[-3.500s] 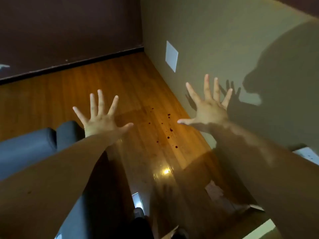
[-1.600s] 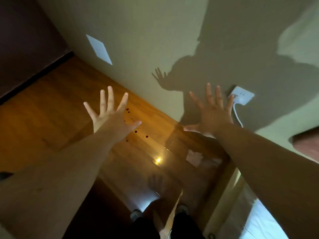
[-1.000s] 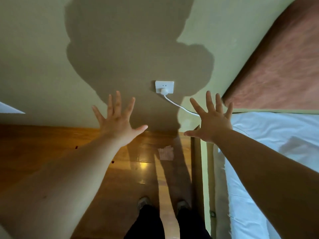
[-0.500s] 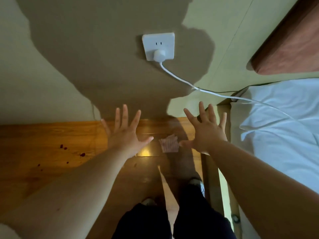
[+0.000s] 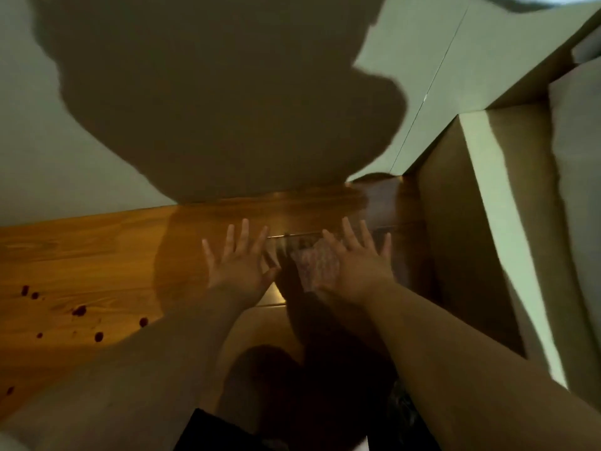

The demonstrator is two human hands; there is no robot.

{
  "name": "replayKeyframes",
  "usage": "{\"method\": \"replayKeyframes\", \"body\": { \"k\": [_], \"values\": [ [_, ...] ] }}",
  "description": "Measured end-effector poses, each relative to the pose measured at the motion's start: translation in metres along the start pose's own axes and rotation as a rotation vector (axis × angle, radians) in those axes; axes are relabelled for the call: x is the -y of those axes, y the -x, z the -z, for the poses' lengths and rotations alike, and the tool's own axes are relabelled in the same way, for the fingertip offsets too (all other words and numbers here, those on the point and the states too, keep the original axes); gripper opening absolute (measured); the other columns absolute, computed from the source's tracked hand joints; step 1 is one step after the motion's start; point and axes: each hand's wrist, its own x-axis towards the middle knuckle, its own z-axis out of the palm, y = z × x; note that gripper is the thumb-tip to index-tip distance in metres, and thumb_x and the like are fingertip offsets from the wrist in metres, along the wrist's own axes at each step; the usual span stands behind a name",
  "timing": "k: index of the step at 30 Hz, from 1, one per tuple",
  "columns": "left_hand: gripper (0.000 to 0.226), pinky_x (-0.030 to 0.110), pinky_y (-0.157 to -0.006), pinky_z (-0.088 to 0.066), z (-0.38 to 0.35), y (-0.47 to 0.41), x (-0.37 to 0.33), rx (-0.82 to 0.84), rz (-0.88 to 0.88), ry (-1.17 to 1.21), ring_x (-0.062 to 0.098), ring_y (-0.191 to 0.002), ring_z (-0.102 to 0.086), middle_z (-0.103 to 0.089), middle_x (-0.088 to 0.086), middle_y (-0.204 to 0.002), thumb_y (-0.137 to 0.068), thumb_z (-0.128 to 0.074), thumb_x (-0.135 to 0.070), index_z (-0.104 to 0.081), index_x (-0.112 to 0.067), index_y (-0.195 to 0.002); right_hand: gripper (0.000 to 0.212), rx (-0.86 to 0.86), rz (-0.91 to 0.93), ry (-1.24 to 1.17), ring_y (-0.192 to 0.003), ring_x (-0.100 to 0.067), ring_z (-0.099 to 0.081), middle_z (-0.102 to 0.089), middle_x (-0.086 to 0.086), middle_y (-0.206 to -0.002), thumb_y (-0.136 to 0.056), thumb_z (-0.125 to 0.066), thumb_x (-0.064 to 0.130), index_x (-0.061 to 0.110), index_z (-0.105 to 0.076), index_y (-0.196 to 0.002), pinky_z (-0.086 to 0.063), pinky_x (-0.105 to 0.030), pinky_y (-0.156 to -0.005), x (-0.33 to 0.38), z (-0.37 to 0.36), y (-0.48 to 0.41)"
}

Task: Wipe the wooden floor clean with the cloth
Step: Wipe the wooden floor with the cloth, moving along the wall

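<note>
A small pale patterned cloth (image 5: 311, 266) lies on the wooden floor (image 5: 81, 255) close to the wall, partly hidden behind my right hand. My right hand (image 5: 353, 263) hovers just above it, fingers spread, holding nothing. My left hand (image 5: 239, 263) is stretched out to the left of the cloth, fingers apart and empty. Several dark red spots (image 5: 79, 310) dot the floor at the left. The picture is blurred by motion.
A pale green wall (image 5: 97, 151) rises straight ahead, carrying my shadow. A bed frame side (image 5: 487, 222) stands at the right, close to the cloth. My dark trouser leg (image 5: 227, 431) shows at the bottom.
The view has dropped much closer to the floor; the wall socket and cable have left the frame. Both hands have come down towards the cloth, the right one now over it.
</note>
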Motion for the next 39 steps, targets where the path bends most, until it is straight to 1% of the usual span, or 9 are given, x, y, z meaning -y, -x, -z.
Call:
{"method": "replayKeyframes", "body": {
  "k": [8,16,19,24,28,31,33,37,39],
  "values": [
    [0.095,0.057,-0.115,-0.010,-0.083,-0.073,-0.001,0.287,0.040,0.154,0.030,-0.147,0.010,0.024,0.000,-0.158,-0.088,-0.062,-0.048,0.010,-0.044,-0.149,0.069,0.087,0.132,-0.047,-0.146,-0.027,0.022,0.017,0.008,-0.161,-0.096,-0.038,0.053,0.043,0.001,-0.152,0.010,-0.057,-0.114,-0.001,-0.111,-0.067],
    [0.120,0.068,-0.109,-0.018,-0.089,-0.147,-0.020,0.332,0.065,0.127,0.043,-0.144,0.014,0.029,0.003,-0.157,-0.072,-0.081,-0.040,0.014,-0.051,-0.146,0.064,-0.179,0.235,0.012,-0.148,-0.016,0.017,0.012,0.014,-0.161,-0.097,-0.037,0.046,0.043,-0.004,-0.153,0.023,-0.035,-0.111,-0.028,-0.147,-0.096],
    [0.127,0.056,-0.115,-0.015,-0.086,-0.174,-0.030,0.303,0.083,0.159,0.053,-0.141,0.006,0.026,0.013,-0.157,-0.068,-0.083,-0.045,0.016,-0.044,-0.148,0.066,-0.345,0.016,-0.028,-0.149,-0.021,0.011,0.006,0.008,-0.163,-0.095,-0.040,0.046,0.038,-0.010,-0.154,0.025,-0.036,-0.110,-0.067,-0.118,-0.125],
    [0.132,0.054,-0.115,-0.019,-0.085,-0.183,-0.034,0.293,0.125,0.092,0.055,-0.140,-0.002,0.022,0.011,-0.158,-0.064,-0.085,-0.047,0.016,-0.040,-0.149,0.061,-0.461,-0.478,-0.383,-0.149,-0.029,0.004,-0.001,-0.008,-0.163,-0.100,-0.031,0.043,0.023,-0.015,-0.155,0.003,-0.048,-0.119,-0.117,-0.056,-0.168],
    [0.135,0.052,-0.115,-0.018,-0.083,-0.177,-0.032,0.270,0.139,0.168,0.049,-0.143,0.000,0.020,0.005,-0.159,-0.064,-0.087,-0.040,0.015,-0.032,-0.151,0.045,-0.341,-0.002,-0.137,-0.146,-0.029,-0.014,-0.016,-0.003,-0.162,-0.103,-0.032,0.039,0.031,-0.035,-0.147,-0.012,-0.044,-0.117,-0.076,-0.063,-0.171],
    [0.138,0.049,-0.115,-0.017,-0.084,-0.174,-0.031,0.246,0.162,0.208,0.042,-0.145,0.002,0.019,0.000,-0.160,-0.062,-0.088,-0.038,0.014,-0.021,-0.153,0.049,-0.197,0.401,0.064,-0.149,-0.016,0.002,-0.005,0.008,-0.163,-0.102,-0.037,0.038,0.040,-0.027,-0.150,0.007,-0.036,-0.117,-0.065,-0.077,-0.175],
    [0.138,0.048,-0.115,-0.017,-0.083,-0.173,-0.030,0.247,0.160,0.212,0.041,-0.146,0.003,0.019,-0.002,-0.160,-0.062,-0.088,-0.038,0.013,-0.020,-0.153,0.057,-0.251,0.276,0.096,-0.149,-0.016,0.003,-0.001,0.005,-0.163,-0.100,-0.039,0.041,0.035,-0.018,-0.154,0.011,-0.031,-0.114,-0.085,-0.073,-0.183],
    [0.137,0.049,-0.116,-0.017,-0.081,-0.173,-0.032,0.258,0.158,0.216,0.041,-0.146,0.003,0.019,-0.001,-0.160,-0.062,-0.089,-0.038,0.013,-0.020,-0.153,0.057,-0.564,-0.438,-0.284,-0.149,-0.022,-0.005,-0.006,-0.004,-0.163,-0.102,-0.029,0.039,0.026,-0.014,-0.156,0.001,-0.036,-0.118,-0.135,-0.061,-0.181],
    [0.137,0.049,-0.115,-0.017,-0.080,-0.173,-0.032,0.259,0.158,0.214,0.041,-0.146,0.003,0.019,-0.001,-0.160,-0.062,-0.088,-0.038,0.013,-0.020,-0.153,0.057,-0.572,-0.540,-0.310,-0.149,-0.025,-0.002,-0.003,-0.007,-0.163,-0.103,-0.026,0.035,0.024,-0.007,-0.156,0.003,-0.038,-0.119,-0.125,-0.057,-0.183]
  ]
}}
